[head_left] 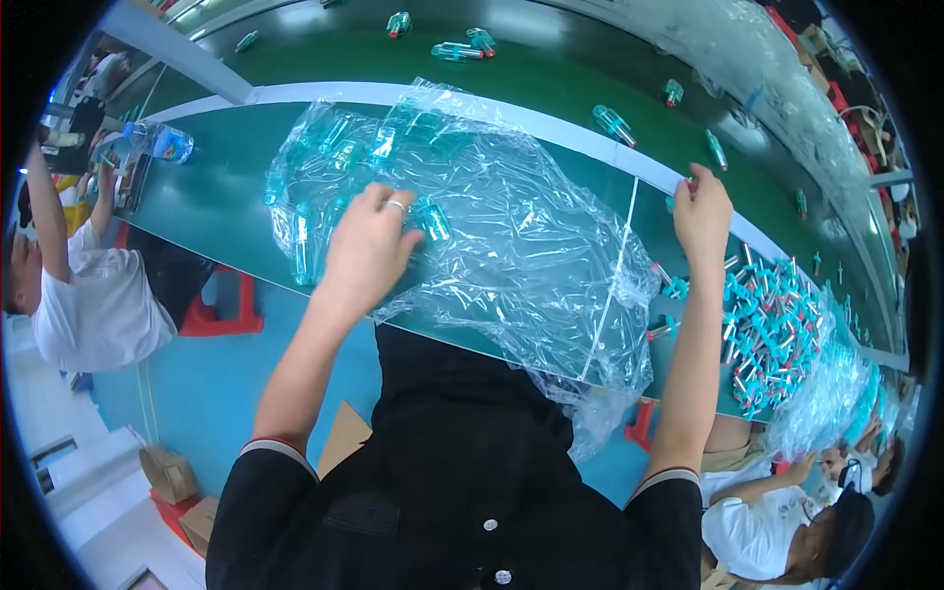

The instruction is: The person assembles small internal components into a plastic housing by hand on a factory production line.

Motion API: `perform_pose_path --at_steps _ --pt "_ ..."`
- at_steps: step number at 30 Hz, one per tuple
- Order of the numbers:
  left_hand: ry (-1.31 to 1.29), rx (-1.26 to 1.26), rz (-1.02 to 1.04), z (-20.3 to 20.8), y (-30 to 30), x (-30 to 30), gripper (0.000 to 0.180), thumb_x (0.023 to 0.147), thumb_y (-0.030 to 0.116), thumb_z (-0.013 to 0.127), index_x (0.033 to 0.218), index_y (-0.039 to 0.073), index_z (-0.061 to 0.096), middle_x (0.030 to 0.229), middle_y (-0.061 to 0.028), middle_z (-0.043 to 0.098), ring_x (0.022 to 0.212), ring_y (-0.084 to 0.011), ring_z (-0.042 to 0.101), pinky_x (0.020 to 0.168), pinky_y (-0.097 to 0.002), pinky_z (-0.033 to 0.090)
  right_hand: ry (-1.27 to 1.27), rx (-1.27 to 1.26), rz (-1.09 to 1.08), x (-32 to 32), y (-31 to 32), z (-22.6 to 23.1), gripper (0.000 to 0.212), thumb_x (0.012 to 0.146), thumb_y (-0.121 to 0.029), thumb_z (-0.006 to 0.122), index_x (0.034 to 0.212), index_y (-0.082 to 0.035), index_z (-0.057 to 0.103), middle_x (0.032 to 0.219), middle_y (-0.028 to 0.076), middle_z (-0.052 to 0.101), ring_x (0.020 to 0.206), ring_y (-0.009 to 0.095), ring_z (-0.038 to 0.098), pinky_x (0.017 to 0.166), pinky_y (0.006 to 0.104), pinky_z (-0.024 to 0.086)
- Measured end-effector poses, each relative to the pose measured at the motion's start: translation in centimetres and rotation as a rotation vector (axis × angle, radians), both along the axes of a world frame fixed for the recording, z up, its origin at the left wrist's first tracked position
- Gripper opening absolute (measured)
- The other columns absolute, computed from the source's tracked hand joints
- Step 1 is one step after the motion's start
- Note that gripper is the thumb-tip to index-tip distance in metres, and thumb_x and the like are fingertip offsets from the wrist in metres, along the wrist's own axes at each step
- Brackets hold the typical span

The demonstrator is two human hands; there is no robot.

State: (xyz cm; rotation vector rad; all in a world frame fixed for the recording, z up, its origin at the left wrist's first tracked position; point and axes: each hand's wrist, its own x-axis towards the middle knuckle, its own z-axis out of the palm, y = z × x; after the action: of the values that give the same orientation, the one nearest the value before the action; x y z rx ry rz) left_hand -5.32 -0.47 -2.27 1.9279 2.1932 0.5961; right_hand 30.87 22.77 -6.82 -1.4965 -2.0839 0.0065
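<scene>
My left hand [369, 246], wearing a ring, is over a clear plastic bag [521, 206] spread on the green table. Its fingers are bent and the thumb stands apart, right beside a see-through teal plastic case [433, 218]. More teal cases [302, 246] lie in and on the bag's left part. At the belt's near edge my right hand [703, 211] is raised with its fingertips pinched together. A trace of red shows at the tips, too small to name. Close to my right forearm lies a heap of small teal-and-silver parts with red ends [772, 329].
Beyond a pale rail [551, 133] runs a green conveyor belt [551, 79] carrying scattered teal pieces [615, 125]. A plastic bottle [160, 143] lies at the table's left end. Co-workers sit left [98, 305] and right [777, 526]. A red stool [224, 303] stands at left.
</scene>
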Motion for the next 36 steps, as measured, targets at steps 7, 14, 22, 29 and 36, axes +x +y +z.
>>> perform_pose_path --at_steps 7,14,22,29,36 --pt "0.105 -0.109 -0.317 -1.3 1.7 -0.2 0.054 0.075 0.006 0.082 0.127 0.009 0.070 0.140 -0.0110 0.060 0.126 -0.0353 0.055 0.107 -0.0420 0.049 1.093 -1.168 0.522 -12.8 -11.1 -0.4 0.016 0.105 -0.015 0.062 0.114 -0.001 0.062 0.088 0.009 0.069 0.074 0.017 0.069 0.069 0.0295 0.056" --pt "-1.271 0.269 0.160 -1.1 1.5 -7.2 0.041 0.092 -0.002 0.070 0.132 0.003 0.064 0.120 -0.0138 0.070 0.111 -0.0203 0.068 0.088 -0.0368 0.060 1.197 -1.082 0.624 -11.8 -11.5 -3.5 0.018 0.103 0.001 0.057 0.120 0.004 0.058 0.103 0.018 0.071 0.099 0.029 0.075 0.087 0.0373 0.061" --pt "-0.485 0.191 -0.080 -0.4 0.4 1.3 0.054 0.066 0.014 0.095 0.116 0.009 0.075 0.111 -0.0077 0.071 0.097 -0.0185 0.070 0.075 -0.0294 0.055 1.211 -0.871 0.644 -11.9 -13.6 0.8 0.022 0.097 0.008 0.064 0.118 0.009 0.065 0.107 0.019 0.071 0.096 0.025 0.075 0.081 0.0341 0.064" --pt "-0.522 0.396 -0.151 -1.2 0.7 3.8 0.054 0.068 0.026 0.095 0.115 0.009 0.076 0.106 -0.0097 0.071 0.088 -0.0246 0.071 0.073 -0.0329 0.058 1.048 -0.766 0.705 -11.8 -14.8 2.6 0.017 0.097 0.010 0.062 0.113 0.009 0.068 0.105 0.017 0.072 0.089 0.025 0.076 0.079 0.0328 0.064" --pt "-0.599 0.351 -0.202 -0.7 0.5 4.3 0.052 0.069 0.027 0.095 0.113 0.007 0.076 0.106 -0.0106 0.074 0.087 -0.0234 0.073 0.072 -0.0323 0.058 0.970 -0.550 0.681 -11.3 -15.3 3.1 0.018 0.092 0.014 0.064 0.107 0.008 0.070 0.095 0.016 0.075 0.080 0.021 0.077 0.073 0.0303 0.063"
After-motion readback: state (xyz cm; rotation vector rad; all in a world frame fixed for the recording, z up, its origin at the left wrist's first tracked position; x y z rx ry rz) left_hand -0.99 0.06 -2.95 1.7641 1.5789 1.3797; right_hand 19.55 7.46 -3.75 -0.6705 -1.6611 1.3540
